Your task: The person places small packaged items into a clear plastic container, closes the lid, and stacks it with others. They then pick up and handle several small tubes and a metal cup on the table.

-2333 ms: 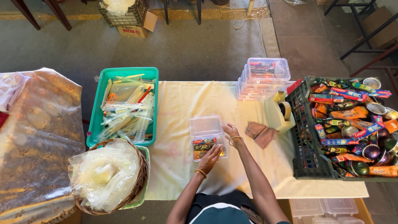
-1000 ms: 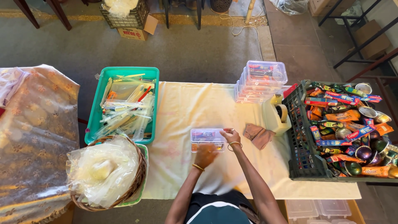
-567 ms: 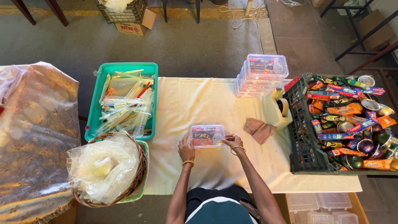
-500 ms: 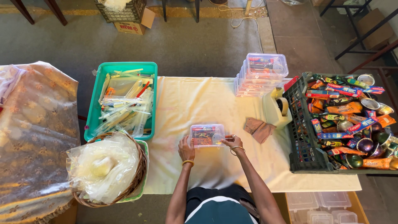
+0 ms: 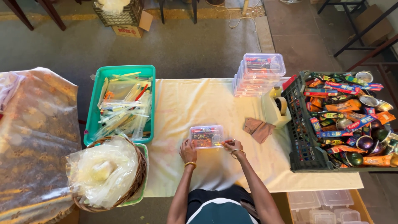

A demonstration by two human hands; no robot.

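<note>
Clear plastic box [image 5: 206,136], one, pressed by both hands, left [image 5: 188,151], right [image 5: 232,146].

Small clear box [image 5: 206,136]: contents too small to tell apart. Right hand [image 5: 233,145] fingertips at the box's corner, grip unclear. Wicker basket [image 5: 139,182]: contents blurred behind clear plastic bag [image 5: 101,172]. Black crate [image 5: 302,137] cut off by right edge. Empty clear tubs [image 5: 323,205] partly hidden under the table [image 5: 182,103], cut by bottom edge.
</note>
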